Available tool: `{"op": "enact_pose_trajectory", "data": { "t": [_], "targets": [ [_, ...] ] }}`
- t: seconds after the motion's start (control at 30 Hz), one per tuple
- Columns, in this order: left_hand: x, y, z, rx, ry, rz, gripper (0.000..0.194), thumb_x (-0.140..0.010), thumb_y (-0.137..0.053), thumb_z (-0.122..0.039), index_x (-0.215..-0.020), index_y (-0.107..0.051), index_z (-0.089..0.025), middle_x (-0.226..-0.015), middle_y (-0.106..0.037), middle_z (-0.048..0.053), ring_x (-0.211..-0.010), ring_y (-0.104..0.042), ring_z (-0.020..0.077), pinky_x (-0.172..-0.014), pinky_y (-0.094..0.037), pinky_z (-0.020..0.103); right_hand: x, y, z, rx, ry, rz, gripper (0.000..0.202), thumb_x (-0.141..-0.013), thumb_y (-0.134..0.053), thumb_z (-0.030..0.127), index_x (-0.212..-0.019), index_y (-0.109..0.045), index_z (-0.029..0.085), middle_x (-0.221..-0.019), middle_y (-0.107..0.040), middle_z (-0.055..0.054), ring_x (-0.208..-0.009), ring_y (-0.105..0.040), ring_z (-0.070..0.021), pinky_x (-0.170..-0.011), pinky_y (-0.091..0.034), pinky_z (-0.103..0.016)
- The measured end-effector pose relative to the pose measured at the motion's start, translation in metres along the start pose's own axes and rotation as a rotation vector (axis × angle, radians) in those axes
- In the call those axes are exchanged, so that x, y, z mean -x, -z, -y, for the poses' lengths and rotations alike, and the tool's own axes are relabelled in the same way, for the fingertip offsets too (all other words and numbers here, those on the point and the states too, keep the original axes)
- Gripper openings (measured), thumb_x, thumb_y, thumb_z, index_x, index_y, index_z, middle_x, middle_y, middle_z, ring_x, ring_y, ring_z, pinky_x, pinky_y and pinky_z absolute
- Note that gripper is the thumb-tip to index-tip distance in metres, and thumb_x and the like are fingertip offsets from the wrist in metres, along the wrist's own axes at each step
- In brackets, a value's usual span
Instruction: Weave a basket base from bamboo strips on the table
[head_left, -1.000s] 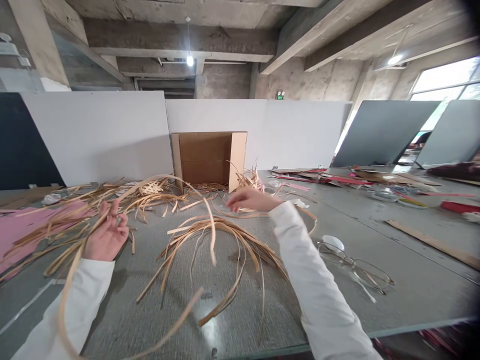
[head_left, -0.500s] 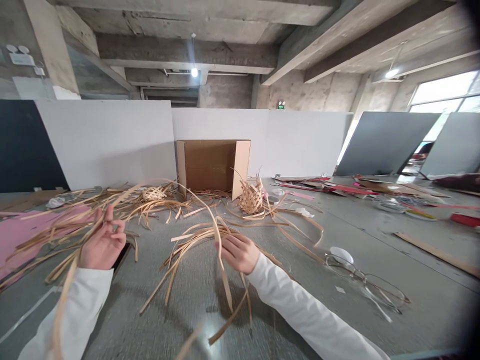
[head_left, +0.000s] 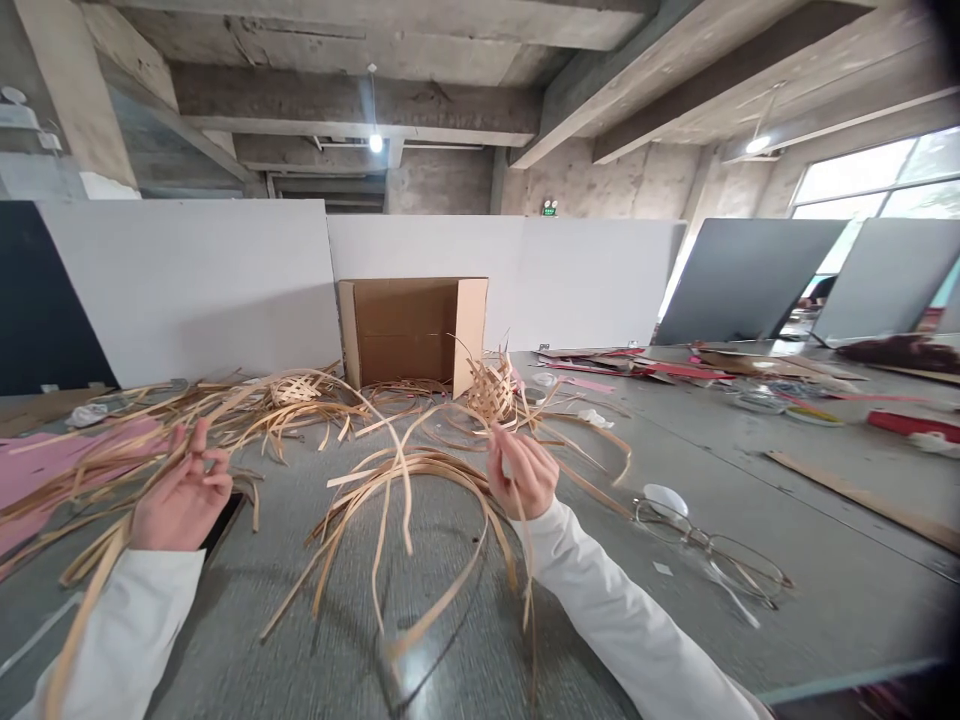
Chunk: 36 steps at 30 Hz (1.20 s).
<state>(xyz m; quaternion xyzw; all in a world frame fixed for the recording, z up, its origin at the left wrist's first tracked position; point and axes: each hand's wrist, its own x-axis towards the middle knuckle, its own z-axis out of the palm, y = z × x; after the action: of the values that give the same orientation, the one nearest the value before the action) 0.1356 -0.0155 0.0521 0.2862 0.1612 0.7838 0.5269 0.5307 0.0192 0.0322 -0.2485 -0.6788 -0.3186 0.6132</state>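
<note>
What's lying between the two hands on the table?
In the head view, an arched bundle of thin strips lies on the table between the left hand and right hand; a dark flat object shows beside the left hand.

No lettering, brand or number could be read anywhere in frame. One sign showed: small lit green sign (head_left: pixel 550 211), upper part of frame, right of centre, seen against concrete wall (head_left: pixel 600 170), just above top edge of white partition (head_left: pixel 600 280). Marks on green face too small to make out. Pair of round lamp heads (head_left: pixel 554 204) topped sign.
</note>
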Motion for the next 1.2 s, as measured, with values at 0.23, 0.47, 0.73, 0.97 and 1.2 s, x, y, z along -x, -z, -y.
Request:
{"op": "enact_pose_trajectory", "data": {
  "t": [0.23,0.47,0.73,0.97,1.2],
  "targets": [
    [-0.001,0.003,0.002,-0.021,0.011,0.023,0.045,-0.081,-0.040,-0.003,-0.104,-0.061,-0.035,-0.125,-0.052,-0.013,-0.072,-0.056,0.0079,-0.048,-0.050,0.012,0.003,-0.006,-0.028,-0.149,-0.353,0.013,0.022,-0.083,-0.052,0.020,-0.100,-0.065,0.024,-0.087,-0.069,-0.003,-0.077,-0.066,-0.0173,-0.073,-0.053,-0.027],
    [-0.001,-0.001,0.005,-0.154,-0.016,0.070,0.053,-0.074,-0.041,0.004,-0.106,-0.061,-0.034,-0.136,-0.040,-0.010,-0.073,-0.056,0.0076,-0.046,-0.046,0.010,0.007,-0.005,-0.032,-0.047,-0.379,0.118,0.018,-0.084,-0.050,0.026,-0.085,-0.067,0.021,-0.080,-0.070,-0.004,-0.069,-0.066,-0.0168,-0.061,-0.052,-0.025],
    [0.011,-0.009,0.022,-0.526,-0.073,0.234,0.060,-0.067,-0.055,0.001,-0.117,-0.056,-0.034,-0.139,-0.036,-0.003,-0.093,-0.056,0.0196,-0.051,-0.050,0.019,0.006,-0.007,-0.018,-0.182,-0.415,0.080,0.019,-0.086,-0.046,0.021,-0.087,-0.065,0.020,-0.075,-0.070,-0.002,-0.071,-0.066,-0.0161,-0.067,-0.052,-0.026],
    [0.037,-0.013,0.054,-0.760,0.282,0.628,0.037,-0.077,-0.060,-0.026,-0.114,-0.061,-0.023,-0.129,-0.048,0.010,-0.097,-0.055,0.0301,-0.063,-0.049,0.032,0.007,-0.013,0.025,-0.405,-0.432,0.283,0.026,-0.089,-0.037,0.019,-0.092,-0.064,0.019,-0.087,-0.069,-0.004,-0.084,-0.064,-0.0145,-0.076,-0.050,-0.025],
    [0.022,-0.006,0.052,-0.876,0.273,0.270,0.033,-0.073,-0.058,-0.038,-0.098,-0.065,-0.018,-0.110,-0.062,0.012,-0.090,-0.060,0.0251,-0.072,-0.049,0.033,0.011,-0.018,-0.032,-0.493,-0.975,0.030,0.029,-0.080,-0.048,0.038,-0.090,-0.062,0.015,-0.087,-0.068,-0.009,-0.084,-0.064,-0.0206,-0.075,-0.050,-0.033]
  ]
}}
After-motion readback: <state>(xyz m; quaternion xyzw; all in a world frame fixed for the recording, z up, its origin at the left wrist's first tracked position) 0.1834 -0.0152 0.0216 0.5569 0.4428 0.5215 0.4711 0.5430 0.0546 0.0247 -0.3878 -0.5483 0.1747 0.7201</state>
